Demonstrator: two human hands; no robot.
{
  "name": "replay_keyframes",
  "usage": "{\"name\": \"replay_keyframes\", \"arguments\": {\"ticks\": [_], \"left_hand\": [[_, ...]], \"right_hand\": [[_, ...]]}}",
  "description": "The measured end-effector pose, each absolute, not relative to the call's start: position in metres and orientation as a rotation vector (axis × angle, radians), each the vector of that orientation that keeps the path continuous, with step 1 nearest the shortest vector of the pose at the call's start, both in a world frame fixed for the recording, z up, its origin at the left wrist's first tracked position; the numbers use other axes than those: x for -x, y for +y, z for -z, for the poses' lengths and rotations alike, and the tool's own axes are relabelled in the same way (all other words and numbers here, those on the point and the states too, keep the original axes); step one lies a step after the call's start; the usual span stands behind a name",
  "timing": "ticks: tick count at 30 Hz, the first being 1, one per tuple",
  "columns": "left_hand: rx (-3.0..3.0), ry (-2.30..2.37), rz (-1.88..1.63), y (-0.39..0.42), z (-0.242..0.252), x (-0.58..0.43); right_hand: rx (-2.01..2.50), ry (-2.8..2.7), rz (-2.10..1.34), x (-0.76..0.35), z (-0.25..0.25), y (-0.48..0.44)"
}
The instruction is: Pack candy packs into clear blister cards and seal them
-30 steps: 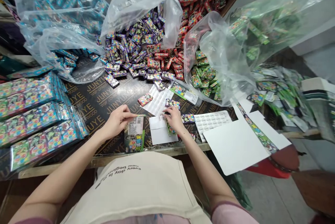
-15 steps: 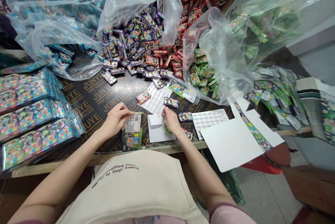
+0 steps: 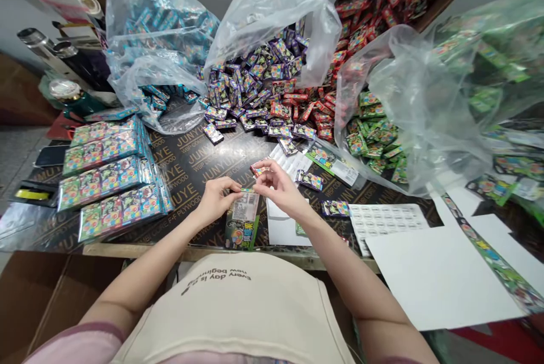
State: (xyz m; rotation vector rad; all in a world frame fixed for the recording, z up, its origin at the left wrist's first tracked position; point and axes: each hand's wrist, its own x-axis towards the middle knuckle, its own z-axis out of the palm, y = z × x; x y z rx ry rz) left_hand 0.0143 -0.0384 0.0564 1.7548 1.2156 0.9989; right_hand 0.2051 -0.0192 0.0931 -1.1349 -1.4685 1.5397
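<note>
Flat near the table's front edge is a dark green printed packet (image 3: 241, 231) with a clear upper part. My left hand (image 3: 219, 202) pinches its top edge, fingers closed. At the top right corner of the same packet is my right hand (image 3: 278, 185), with thumb and forefinger together on the edge and the other fingers arched above. A white paper (image 3: 280, 225) with a fold lies just right of the packet, partly under my right forearm. Behind my right fingers, a small red candy box (image 3: 260, 167) is half hidden. A purple candy box (image 3: 309, 180) lies further right.
Clear bags hold blue (image 3: 165, 29), purple (image 3: 272, 58) and green boxes (image 3: 374, 134); red boxes (image 3: 323, 106) spill behind. Filled packs (image 3: 123, 202) are stacked left, near flasks (image 3: 70, 58). A label sheet (image 3: 389, 219) and white card (image 3: 442, 262) lie right.
My right hand has left the folded white paper and moved left to the packet's top edge. My left hand still pinches the packet. The view has swung left.
</note>
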Motion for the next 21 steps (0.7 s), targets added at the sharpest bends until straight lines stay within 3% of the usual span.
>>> {"name": "replay_keyframes", "arguments": {"ticks": [14,21], "left_hand": [[-1.767,1.266,-1.091,-0.041,-0.059,-0.024],[-1.812,1.257,-1.082,-0.043,-0.058,-0.028]], "right_hand": [[1.119,-1.576,-1.678,-0.194,-0.070,-0.004],[1.258,-1.034,-1.966,-0.191,-0.055,-0.007]]}}
